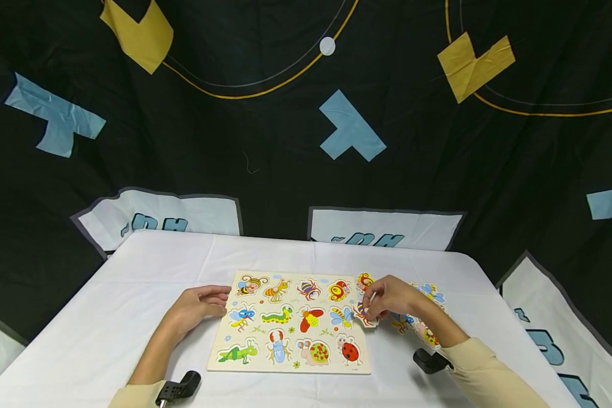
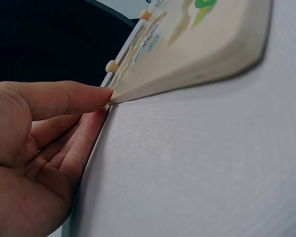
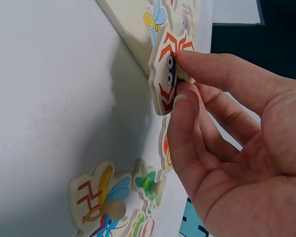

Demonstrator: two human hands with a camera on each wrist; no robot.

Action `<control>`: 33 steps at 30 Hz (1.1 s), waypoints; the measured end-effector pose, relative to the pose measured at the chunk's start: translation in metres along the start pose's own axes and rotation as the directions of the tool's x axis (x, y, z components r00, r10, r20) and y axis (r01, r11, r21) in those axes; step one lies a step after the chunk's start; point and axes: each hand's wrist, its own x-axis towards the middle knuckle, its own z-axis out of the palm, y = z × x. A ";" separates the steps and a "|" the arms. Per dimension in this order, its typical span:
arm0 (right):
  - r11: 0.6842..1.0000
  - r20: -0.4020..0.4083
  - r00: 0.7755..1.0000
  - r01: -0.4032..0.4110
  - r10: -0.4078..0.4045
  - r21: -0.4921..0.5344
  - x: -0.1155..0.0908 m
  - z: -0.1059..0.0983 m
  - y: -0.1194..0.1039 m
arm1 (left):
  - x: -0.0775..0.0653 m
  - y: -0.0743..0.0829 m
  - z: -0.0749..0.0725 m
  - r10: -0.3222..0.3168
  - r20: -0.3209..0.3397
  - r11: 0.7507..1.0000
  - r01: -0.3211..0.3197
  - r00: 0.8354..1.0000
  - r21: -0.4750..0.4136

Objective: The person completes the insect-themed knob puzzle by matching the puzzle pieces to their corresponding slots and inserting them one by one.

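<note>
At the right edge of the board (image 1: 265,367): spider piece (image 1: 359,313) pinched in the right hand (image 1: 391,297)

Head view: the board lies flat on the white-covered table (image 1: 183,266), with loose pieces (image 1: 430,292) to its right. The spider piece, in the right hand, overlaps the board's right border from this angle. The left hand (image 1: 199,306) touches the opposite edge, fingers gently bent. Which designs are printed and which are seated pieces cannot be settled; the right hand and forearm obscure part of the loose pieces.

Left wrist view: digits meet the board's edge; whether this grip pinches or merely steadies it cannot be told. The board appears stiff, best held by its rim. Knobs (image 2: 111,65) stand at its face, most of which is cut off.

Right wrist view: the grip is drawn nearly together, fingertips pinching the spider piece, tilted up on edge. It should handle as light, rigid and sturdy. Neighbouring pieces carry knobs, so a knob is the likely hold; any on this piece is hidden by the fingers.
</note>
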 end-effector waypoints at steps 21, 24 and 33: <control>1.000 -0.043 0.999 0.012 -0.011 0.017 0.024 0.013 -0.020 | 0.000 0.000 -0.001 0.004 0.003 1.000 -0.004 1.000 -0.007; 1.000 -0.053 0.999 0.010 -0.009 0.015 0.027 0.014 -0.023 | 0.000 0.000 -0.001 0.006 0.002 1.000 -0.006 1.000 -0.010; 1.000 -0.085 0.996 -0.012 0.012 0.010 0.038 0.021 -0.031 | 0.001 -0.001 0.000 0.008 -0.003 1.000 -0.008 1.000 -0.008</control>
